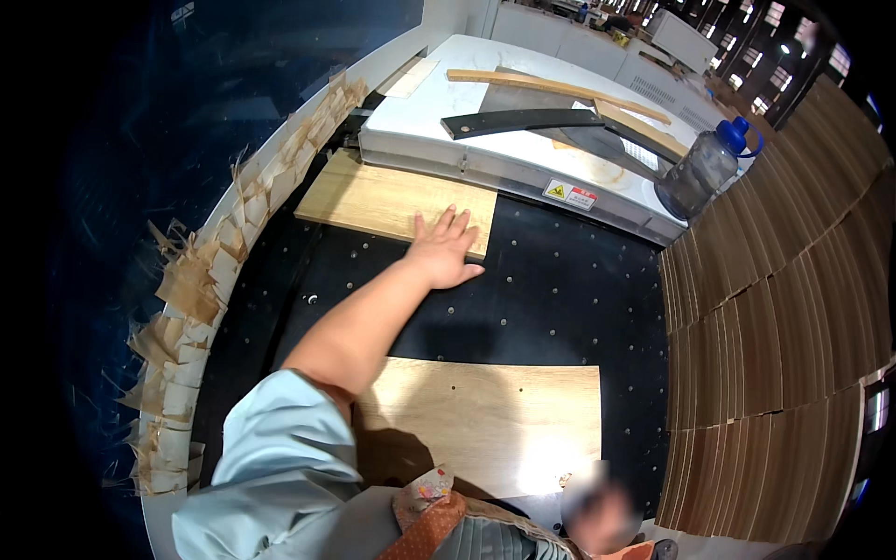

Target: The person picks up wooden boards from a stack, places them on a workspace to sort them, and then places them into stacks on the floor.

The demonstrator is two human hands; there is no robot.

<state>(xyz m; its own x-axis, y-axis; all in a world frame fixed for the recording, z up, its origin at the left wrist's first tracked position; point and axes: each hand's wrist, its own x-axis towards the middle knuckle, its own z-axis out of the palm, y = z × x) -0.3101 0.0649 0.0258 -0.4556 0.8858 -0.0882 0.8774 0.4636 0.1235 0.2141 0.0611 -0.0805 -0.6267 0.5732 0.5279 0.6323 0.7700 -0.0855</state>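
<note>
My left hand [443, 250] lies palm down with its fingers spread on the right end of a light wood-grain board [364, 191]. The board rests on a black studded table [523, 289], against the front of a white machine housing [411, 149]. Closer to my body lies a second light wood-grain board [551, 401], with two small dark holes near its far edge. My left forearm reaches across this board's left side, and shadow covers part of it. My right hand does not show; a blurred patch at the lower right cannot be made out.
On the housing lie a dark curved strip [523, 121], wooden strips [551, 86] and a blue-lidded water bottle [700, 173]. Tall stacks of brown panels [765, 355] stand along the right. A white rail with torn tape [201, 280] curves along the left.
</note>
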